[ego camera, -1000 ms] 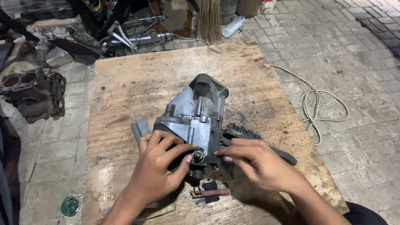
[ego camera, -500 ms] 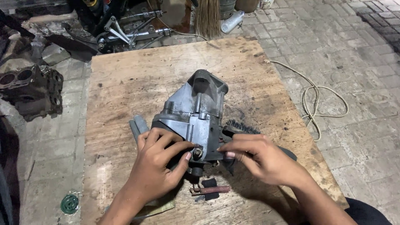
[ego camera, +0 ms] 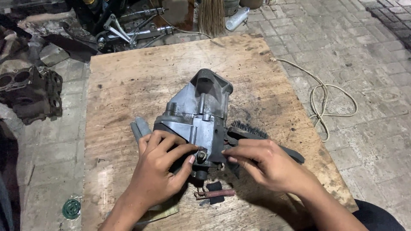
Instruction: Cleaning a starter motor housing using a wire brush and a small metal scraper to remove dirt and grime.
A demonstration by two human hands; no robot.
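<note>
A: Nearest the camera, what do the hands have?

B: The left hand (ego camera: pixel 160 171) curls over the near left end of the grey cast-metal machine housing (ego camera: pixel 196 117), fingers bent around it and thumb pressed by a small round fitting on its lower face. The right hand (ego camera: pixel 267 164) is partly closed, its fingertips touching the housing's right lower edge; whether it pinches anything I cannot tell.

A: And right below them?

B: A rusty reddish metal rod (ego camera: pixel 214 193) lies on the worn plywood surface (ego camera: pixel 128 85), beside a small black square scrap (ego camera: pixel 214 186). A yellowish flat packet (ego camera: pixel 165 210) peeks out under the left wrist; its label is too hidden to read.

A: Where does the housing sit?

B: Mid-frame on the surface, tilted toward the upper right. A black-bristled brush (ego camera: pixel 252 130) lies just right of it, grey tubes (ego camera: pixel 140 128) just left.

A: Farther off?

B: On the paved floor: a green round cap (ego camera: pixel 71 208) lower left, a dark engine block (ego camera: pixel 32 92) at left, a pale coiled rope (ego camera: pixel 329 98) at right, and a clear plastic bottle (ego camera: pixel 237 18) with a straw broom (ego camera: pixel 211 17) at the top.
</note>
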